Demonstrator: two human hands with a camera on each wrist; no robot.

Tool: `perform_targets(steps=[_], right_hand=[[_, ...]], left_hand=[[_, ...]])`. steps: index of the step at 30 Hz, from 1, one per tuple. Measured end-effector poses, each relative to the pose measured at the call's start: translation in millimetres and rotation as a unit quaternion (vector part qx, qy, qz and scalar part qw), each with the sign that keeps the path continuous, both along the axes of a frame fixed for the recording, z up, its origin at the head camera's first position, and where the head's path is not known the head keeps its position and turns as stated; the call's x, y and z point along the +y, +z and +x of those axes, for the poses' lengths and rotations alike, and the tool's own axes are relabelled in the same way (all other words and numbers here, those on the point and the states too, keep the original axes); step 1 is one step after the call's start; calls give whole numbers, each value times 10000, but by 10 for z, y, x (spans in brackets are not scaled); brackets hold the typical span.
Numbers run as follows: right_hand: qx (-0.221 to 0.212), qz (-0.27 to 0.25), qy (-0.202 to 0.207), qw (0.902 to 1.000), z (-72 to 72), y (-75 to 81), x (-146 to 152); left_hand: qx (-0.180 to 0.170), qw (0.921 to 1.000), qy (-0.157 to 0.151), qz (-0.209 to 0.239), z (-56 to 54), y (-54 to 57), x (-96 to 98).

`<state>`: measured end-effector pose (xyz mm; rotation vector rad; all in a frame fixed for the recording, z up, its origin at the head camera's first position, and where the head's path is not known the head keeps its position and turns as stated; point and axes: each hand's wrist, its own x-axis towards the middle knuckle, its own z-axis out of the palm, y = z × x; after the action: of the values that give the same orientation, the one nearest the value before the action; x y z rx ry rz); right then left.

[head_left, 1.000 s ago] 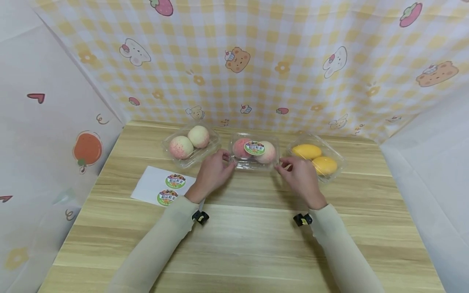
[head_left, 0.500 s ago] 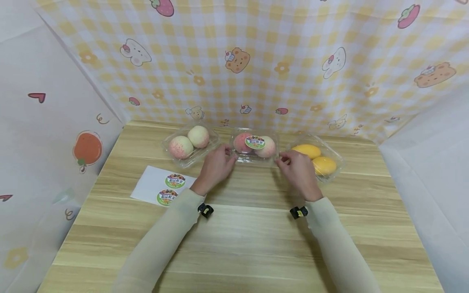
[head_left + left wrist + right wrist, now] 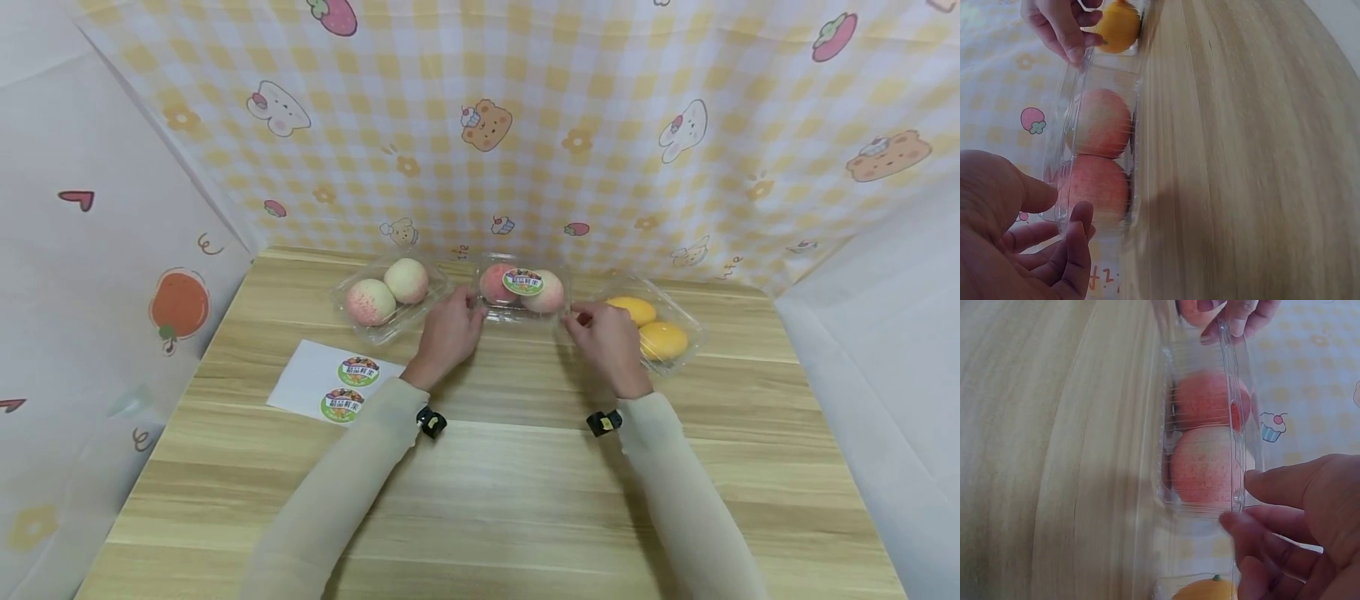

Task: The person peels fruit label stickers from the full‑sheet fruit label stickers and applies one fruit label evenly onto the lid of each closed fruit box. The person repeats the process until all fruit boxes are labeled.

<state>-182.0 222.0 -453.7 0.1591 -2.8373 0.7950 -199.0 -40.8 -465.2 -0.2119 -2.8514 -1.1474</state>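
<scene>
**Both hands steady a labelled peach box at the tabletop's far edge**

On the wooden tabletop [image 3: 525, 467], three clear fruit boxes stand in a row along the far edge, under a checked backdrop [image 3: 525, 125]. The middle box [image 3: 522, 289], lid closed over two peaches [image 3: 1099, 122] and topped with a round label [image 3: 522, 282], sits at the middle of that edge, between an unlabelled peach box [image 3: 390, 296] toward the far left corner and a mango box [image 3: 648, 325] toward the far right. The left hand [image 3: 447, 333] pinches the middle box's left end, thumb and curled fingers [image 3: 1075, 244] on its rim; the right hand [image 3: 607, 337] grips the right end the same way, fingers [image 3: 1260, 534] bent round the lid's edge. A sticker sheet [image 3: 333, 385] with two spare labels lies toward the left edge. To place the box well, the thin plastic looks to want a light, even hold at both ends, kept level so the lid stays snapped, and set down just clear of its neighbours.
</scene>
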Motion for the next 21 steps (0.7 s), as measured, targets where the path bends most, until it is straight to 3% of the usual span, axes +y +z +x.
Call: perform_targets(steps=[10, 16, 21], right_hand=[[-141, 25, -168, 9998, -62, 23, 12], [-242, 20, -205, 9995, -52, -7, 8], [-36, -82, -202, 9998, -14, -33, 2]], left_hand=[[-61, 9999, 124, 31, -36, 17, 53], [-82, 10000, 30, -10, -34, 22, 20], [-50, 9999, -126, 46, -14, -11, -45]])
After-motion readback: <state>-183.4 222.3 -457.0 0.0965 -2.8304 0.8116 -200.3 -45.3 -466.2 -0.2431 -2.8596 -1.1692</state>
